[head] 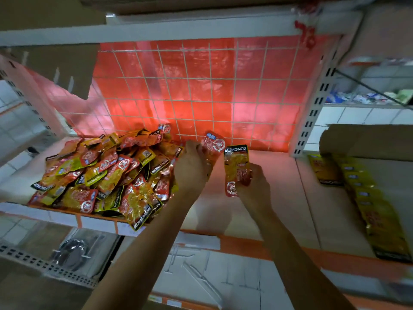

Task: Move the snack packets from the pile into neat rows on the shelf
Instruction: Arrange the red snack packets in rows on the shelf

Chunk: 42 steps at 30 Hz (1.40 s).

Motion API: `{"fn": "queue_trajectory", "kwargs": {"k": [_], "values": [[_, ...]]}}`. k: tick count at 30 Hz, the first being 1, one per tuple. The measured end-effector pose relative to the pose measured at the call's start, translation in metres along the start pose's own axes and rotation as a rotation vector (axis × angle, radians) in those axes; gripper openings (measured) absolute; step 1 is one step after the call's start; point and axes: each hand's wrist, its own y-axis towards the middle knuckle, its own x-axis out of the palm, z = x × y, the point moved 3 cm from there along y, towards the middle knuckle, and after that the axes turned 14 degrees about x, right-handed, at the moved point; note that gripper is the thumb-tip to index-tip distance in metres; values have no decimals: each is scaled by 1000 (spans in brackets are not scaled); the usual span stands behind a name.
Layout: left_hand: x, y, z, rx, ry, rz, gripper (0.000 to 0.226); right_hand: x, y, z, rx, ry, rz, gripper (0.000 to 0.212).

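white shelving with an orange front strip is seen from above, backed by a white wire grid with red plastic sheet behind it. on the left part of the shelf a loose pile of snack packets is heaped, yellow and red, many marked "konchew", some hanging over the front edge. on the far right, a row of yellow packets is laid overlapping from back to front, well apart from the pile. between pile and row the shelf surface is bare.

just right of the pile, a red packet is gripped by the left hand, its top raised toward the grid. beside it, a yellow packet is held upright in the right hand, the fingers closed around its lower half, the black "konchew" band at the top. the two held packets are close together; whether they touch cannot be told. a brown cardboard box is seen at the right, behind the row.
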Motion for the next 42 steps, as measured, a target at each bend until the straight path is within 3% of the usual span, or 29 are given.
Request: {"fn": "queue_trajectory", "kwargs": {"k": [8,11,16,18,25,31,34,42], "values": [[74,-27,79,-579,-820,-277,16,-107,-2,28,2,210,318,31],[89,-39,130,-588,-991,-459,32,-151,-8,47,-3,349,406,23],[112,-66,214,-659,-1265,-656,5,-230,-10,89,92,569,487,26],[122,-77,253,-709,-1340,-699,11,-266,-17,103,104,651,503,17],[173,-121,379,-606,-1256,-838,30,-397,-37,159,116,923,489,16],[208,-151,473,-551,-1273,-861,10,-491,-36,211,294,893,414,29],[223,-158,510,-573,-1259,-886,14,-525,-32,229,303,915,376,27],[293,-151,584,-480,-1154,-904,13,-594,-7,264,282,830,524,22]]}}
